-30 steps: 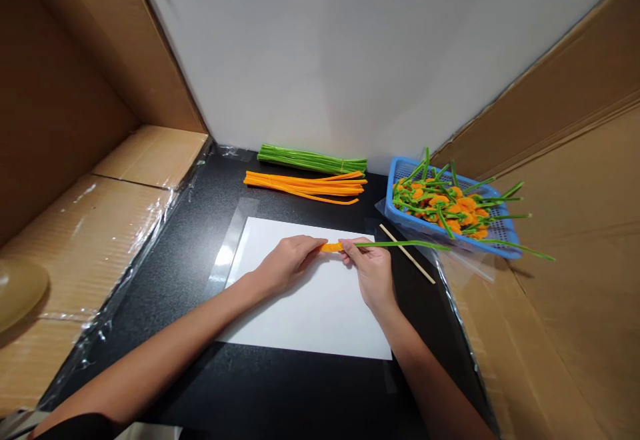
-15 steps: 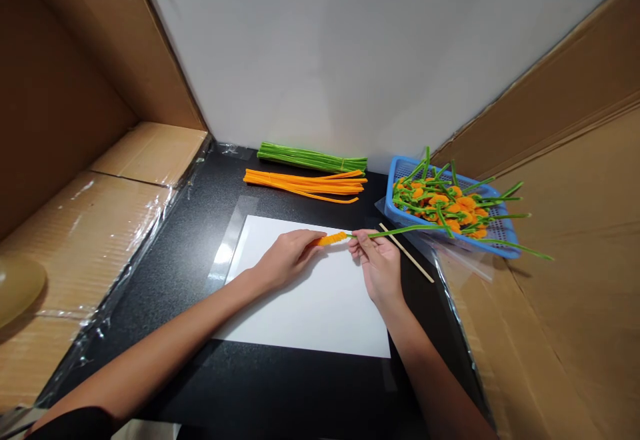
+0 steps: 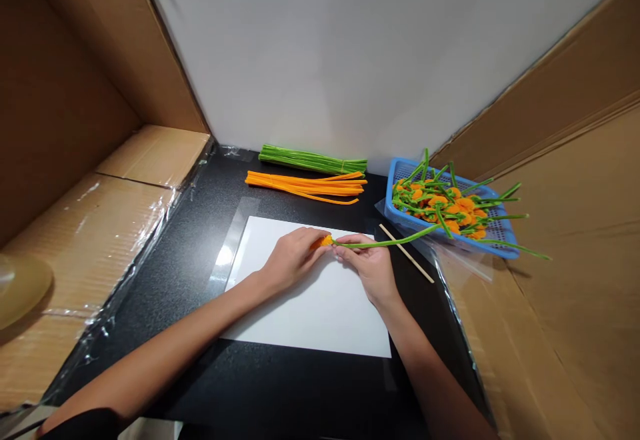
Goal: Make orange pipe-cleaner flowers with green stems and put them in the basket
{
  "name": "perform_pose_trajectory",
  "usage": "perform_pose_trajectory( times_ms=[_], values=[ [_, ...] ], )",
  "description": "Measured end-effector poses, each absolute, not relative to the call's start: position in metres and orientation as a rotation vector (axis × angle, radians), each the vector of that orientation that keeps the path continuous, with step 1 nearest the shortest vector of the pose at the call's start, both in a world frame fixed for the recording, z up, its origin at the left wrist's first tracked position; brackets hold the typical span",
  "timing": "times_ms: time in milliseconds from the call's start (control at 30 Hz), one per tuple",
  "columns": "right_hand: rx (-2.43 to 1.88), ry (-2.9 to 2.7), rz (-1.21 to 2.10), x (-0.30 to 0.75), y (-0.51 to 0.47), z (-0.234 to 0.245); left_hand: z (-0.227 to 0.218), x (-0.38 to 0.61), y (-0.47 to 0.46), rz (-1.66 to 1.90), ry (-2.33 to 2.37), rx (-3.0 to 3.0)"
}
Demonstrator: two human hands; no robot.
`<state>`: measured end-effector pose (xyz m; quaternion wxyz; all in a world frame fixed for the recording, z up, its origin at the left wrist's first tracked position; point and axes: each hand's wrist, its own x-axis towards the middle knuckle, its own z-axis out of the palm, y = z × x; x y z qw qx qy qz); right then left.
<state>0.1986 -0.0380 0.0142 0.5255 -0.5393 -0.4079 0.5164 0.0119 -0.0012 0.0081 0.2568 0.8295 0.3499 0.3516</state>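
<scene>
My left hand (image 3: 290,261) and my right hand (image 3: 369,267) meet over a white sheet of paper (image 3: 310,307) on a black tabletop. The left fingers pinch a short orange coil (image 3: 326,241). A long green pipe-cleaner stem (image 3: 390,242) joins that coil; my right fingers are closed on it close to the coil. The stem runs right toward a blue basket (image 3: 495,230).
The blue basket holds several orange-and-green pipe-cleaner flowers (image 3: 445,203). A thin wooden stick (image 3: 406,253) lies beside my right hand. Bundles of green (image 3: 313,158) and orange pipe cleaners (image 3: 307,185) lie at the back. Cardboard walls stand left and right; a white wall stands behind.
The orange coil has grown shorter between my fingers. My right hand slid left along the green stem, toward the left hand.
</scene>
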Motion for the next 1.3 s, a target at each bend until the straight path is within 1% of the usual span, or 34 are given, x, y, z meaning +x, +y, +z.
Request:
perform_pose_trajectory(
  times_ms=[133,300,467,667,767,1000,1300],
  values=[
    [-1.286,-1.042,1.122,0.191,-0.041,0.021,0.012,0.013,-0.002,0.958,0.833,2.241],
    [-1.295,-1.097,1.013,0.193,-0.042,0.024,0.014,0.011,-0.002,0.948,0.743,2.404],
    [-1.284,-1.147,1.066,0.194,-0.043,0.025,0.009,0.011,-0.005,0.921,0.713,2.525],
    [-1.271,-1.048,1.220,0.199,-0.039,0.021,0.005,0.013,-0.004,0.967,0.736,2.420],
    [-1.272,-0.941,1.218,0.200,-0.038,0.018,0.005,0.013,-0.003,0.992,0.775,2.384],
    [-1.274,-0.932,1.203,0.189,-0.039,0.015,0.003,0.011,-0.002,0.982,0.778,2.384],
    [-1.256,-0.842,1.220,0.190,-0.039,0.014,0.009,0.013,-0.004,0.792,0.832,2.493]
  ],
)
